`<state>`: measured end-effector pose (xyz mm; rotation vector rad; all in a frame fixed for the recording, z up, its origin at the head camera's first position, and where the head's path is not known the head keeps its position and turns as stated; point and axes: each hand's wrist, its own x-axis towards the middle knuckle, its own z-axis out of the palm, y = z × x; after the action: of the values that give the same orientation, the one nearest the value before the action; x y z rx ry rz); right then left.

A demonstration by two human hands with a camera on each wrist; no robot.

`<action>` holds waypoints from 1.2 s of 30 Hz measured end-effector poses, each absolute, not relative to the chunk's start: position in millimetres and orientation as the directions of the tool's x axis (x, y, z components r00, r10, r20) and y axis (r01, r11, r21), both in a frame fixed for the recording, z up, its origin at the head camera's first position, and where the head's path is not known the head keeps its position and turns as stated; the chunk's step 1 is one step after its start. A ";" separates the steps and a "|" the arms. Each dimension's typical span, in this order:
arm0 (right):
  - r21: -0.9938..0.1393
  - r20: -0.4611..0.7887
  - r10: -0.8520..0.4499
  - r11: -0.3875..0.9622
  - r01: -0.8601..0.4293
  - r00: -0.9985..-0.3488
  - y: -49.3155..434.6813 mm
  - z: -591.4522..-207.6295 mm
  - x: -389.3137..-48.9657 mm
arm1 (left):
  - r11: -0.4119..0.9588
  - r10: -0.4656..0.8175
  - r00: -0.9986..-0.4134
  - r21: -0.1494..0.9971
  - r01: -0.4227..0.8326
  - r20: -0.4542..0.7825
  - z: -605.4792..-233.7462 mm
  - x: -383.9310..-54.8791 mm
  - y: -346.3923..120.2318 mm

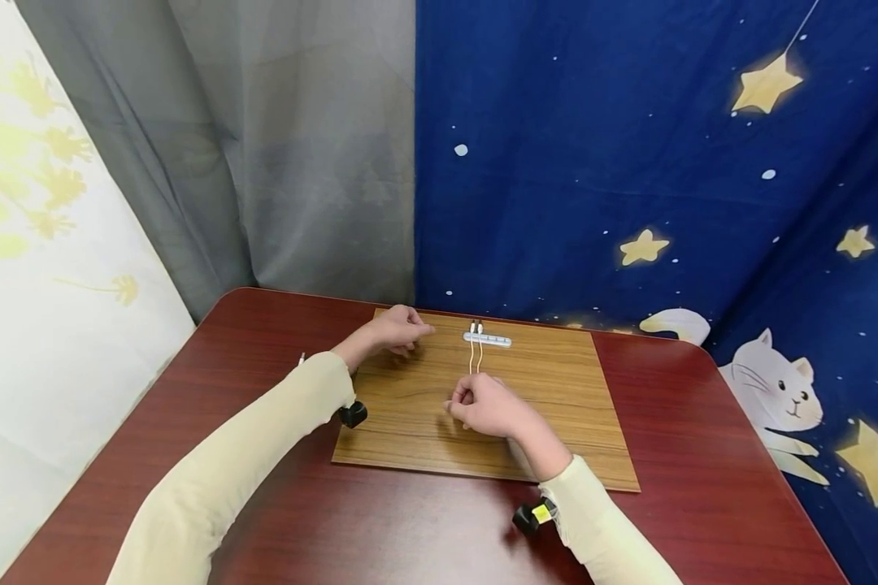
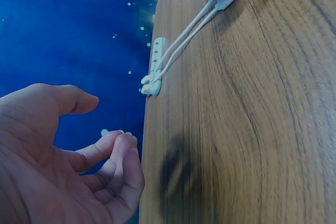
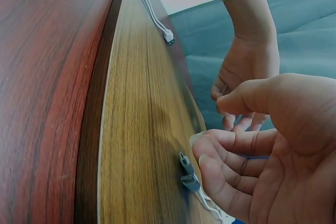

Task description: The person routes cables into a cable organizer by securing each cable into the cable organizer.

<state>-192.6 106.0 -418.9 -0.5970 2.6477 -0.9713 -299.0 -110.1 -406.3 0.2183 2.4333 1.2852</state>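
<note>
Left hand (image 1: pixel 397 328) and right hand (image 1: pixel 492 405) hover empty, fingers parted, above a board (image 1: pixel 556 406) whose far-side holder (image 1: pixel 495 340) carries two white cables (image 2: pixel 190 26). Clipping-in appears underway; the next move likely calls for the cords (image 3: pixel 168 36) at left.

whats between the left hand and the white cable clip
Bare wooden board; the head view shows nothing else between the left hand and the clip.
</note>
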 end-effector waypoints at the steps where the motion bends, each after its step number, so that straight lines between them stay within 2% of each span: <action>1: -0.664 -0.098 -0.462 0.690 -0.289 -0.881 104.8 -419.3 -192.6 | 0.566 0.307 -0.916 0.823 -0.042 -0.259 -405.4 -297.9 -113.0; 14: -0.749 -0.093 -0.499 0.606 -0.270 -0.861 88.5 -422.0 -191.9 | 0.524 0.297 -0.922 0.849 -0.061 -0.249 -403.7 -285.8 -151.9; 27: -0.787 -0.068 -0.540 0.546 -0.287 -0.839 73.6 -424.8 -192.0 | 0.531 0.286 -0.926 0.845 -0.062 -0.248 -407.8 -277.6 -182.2; 36: -0.782 -0.090 -0.542 0.558 -0.277 -0.836 60.2 -424.5 -191.3 | 0.544 0.267 -0.927 0.835 -0.081 -0.263 -409.7 -276.2 -197.2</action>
<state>-191.3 60.2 -424.5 -0.6729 2.4749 -1.1600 -276.2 -197.2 -409.7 0.1533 2.4237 1.3383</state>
